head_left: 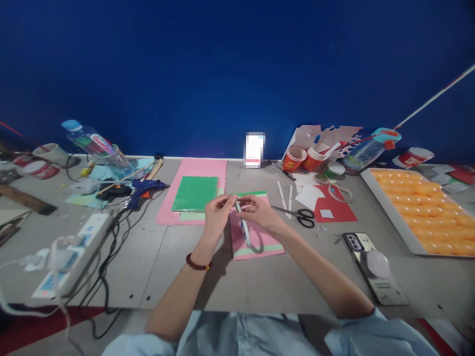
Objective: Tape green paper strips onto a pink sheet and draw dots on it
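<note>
My left hand (218, 211) pinches the upper end of a narrow white roll of tape (244, 232), seen nearly edge-on. My right hand (261, 215) is closed at the same end, fingertips on the roll; whether they grip a loose tape end is too small to tell. Below lies a pink sheet (256, 244) with pale green bands, and the roll casts a curved shadow on it. Left of my hands, a packet of green paper (195, 194) rests on a larger pink sheet (165, 215). Black-handled scissors (305, 218) lie just right of the banded sheet.
A blue glue gun (143, 190), loose cables and a white power strip (74, 254) occupy the left side. Paper cups (295, 158), white strips (282, 195) and red paper (336, 207) lie right of centre. Farther right are a phone (374, 269) and a tray of orange balls (389, 220).
</note>
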Action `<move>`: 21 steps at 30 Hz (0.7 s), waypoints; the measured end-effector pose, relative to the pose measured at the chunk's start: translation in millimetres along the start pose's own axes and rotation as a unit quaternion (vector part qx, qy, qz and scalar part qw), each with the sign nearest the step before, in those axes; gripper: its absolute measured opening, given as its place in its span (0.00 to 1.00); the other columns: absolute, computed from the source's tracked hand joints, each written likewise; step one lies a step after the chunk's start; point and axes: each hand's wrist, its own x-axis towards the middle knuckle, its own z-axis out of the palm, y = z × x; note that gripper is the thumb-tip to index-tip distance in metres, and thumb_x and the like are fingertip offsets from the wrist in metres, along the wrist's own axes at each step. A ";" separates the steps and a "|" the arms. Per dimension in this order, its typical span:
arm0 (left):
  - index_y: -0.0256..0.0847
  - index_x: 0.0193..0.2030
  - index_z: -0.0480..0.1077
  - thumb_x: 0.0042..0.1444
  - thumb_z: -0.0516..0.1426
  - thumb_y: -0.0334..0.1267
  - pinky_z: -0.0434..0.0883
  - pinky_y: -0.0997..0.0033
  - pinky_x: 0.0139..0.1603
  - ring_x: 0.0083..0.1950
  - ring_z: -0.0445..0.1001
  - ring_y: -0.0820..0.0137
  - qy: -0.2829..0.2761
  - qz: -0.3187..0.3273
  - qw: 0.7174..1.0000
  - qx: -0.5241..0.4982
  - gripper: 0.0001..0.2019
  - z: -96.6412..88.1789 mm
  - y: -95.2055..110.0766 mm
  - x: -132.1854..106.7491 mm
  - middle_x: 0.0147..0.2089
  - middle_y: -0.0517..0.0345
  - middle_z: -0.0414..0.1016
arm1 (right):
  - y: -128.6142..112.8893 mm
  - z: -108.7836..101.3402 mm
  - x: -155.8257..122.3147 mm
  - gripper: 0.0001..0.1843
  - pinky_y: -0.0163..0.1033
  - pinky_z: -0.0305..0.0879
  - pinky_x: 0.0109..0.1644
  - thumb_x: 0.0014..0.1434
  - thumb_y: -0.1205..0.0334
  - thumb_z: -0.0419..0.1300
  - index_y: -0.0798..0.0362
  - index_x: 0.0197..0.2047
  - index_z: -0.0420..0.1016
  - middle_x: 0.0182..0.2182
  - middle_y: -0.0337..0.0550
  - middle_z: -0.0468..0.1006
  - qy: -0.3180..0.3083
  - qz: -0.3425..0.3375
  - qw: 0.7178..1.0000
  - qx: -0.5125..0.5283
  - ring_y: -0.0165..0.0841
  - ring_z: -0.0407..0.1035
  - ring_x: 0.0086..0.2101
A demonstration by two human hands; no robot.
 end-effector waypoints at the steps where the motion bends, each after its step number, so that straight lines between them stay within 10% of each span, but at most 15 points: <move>1: 0.39 0.27 0.78 0.46 0.64 0.46 0.68 0.73 0.30 0.28 0.70 0.72 0.004 0.000 1.000 -0.002 0.11 -0.1 1.4 -0.1 0.29 0.55 0.77 | 0.0 -0.1 -1.0 0.24 0.40 0.69 0.40 0.41 0.62 0.71 0.51 0.41 0.69 0.39 0.39 0.73 0.002 -0.003 1.000 -0.004 0.30 0.71 0.34; 21: 0.38 0.24 0.74 0.44 0.66 0.48 0.63 0.77 0.23 0.21 0.63 0.78 0.015 -0.035 0.998 -0.048 0.14 0.3 6.9 0.4 0.23 0.60 0.73 | -11.3 1.6 -5.0 0.16 0.37 0.62 0.37 0.41 0.55 0.71 0.53 0.28 0.72 0.24 0.36 0.74 -0.014 0.035 0.998 -0.045 0.30 0.69 0.29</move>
